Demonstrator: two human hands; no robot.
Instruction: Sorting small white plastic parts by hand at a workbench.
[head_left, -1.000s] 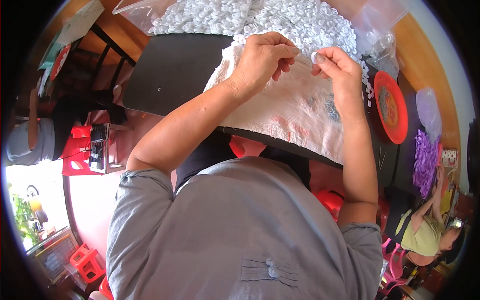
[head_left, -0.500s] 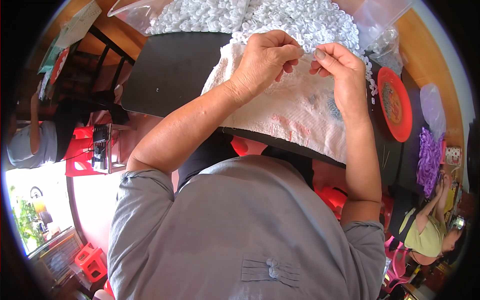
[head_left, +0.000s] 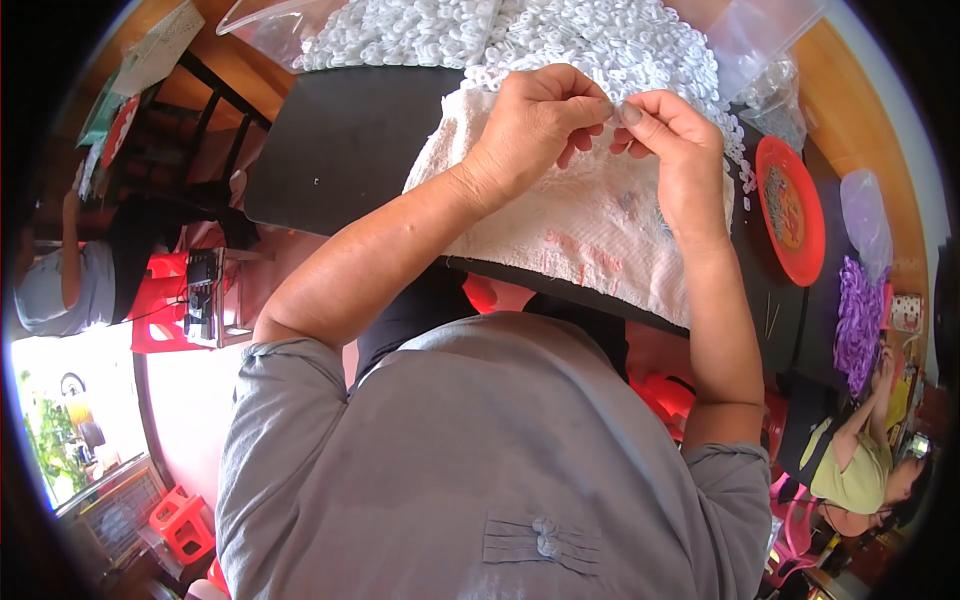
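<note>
My left hand (head_left: 540,125) and my right hand (head_left: 682,150) meet above a pale towel (head_left: 560,222), thumbs and fingers pinched nearly tip to tip. Between the fingertips there may be a small pale piece, too tiny and covered to name. Just beyond my hands lies a big heap of small white ring-shaped pieces (head_left: 600,45), partly on clear plastic. A few have strayed along the towel's right side. Beneath my right wrist, a greyish patch on the towel is partly hidden.
To the right, a red plate (head_left: 814,215) holds small grey metal bits. Thin needle-like sticks (head_left: 771,315) lie nearer me on the black table (head_left: 345,145). Purple strands (head_left: 858,325) hang farther right, near a co-worker in light green (head_left: 850,465). Another person (head_left: 75,290) is at far left.
The right hand has shifted slightly left, so its fingertips are now closer to those of the left. The left hand has barely moved, and both remain pinched.
</note>
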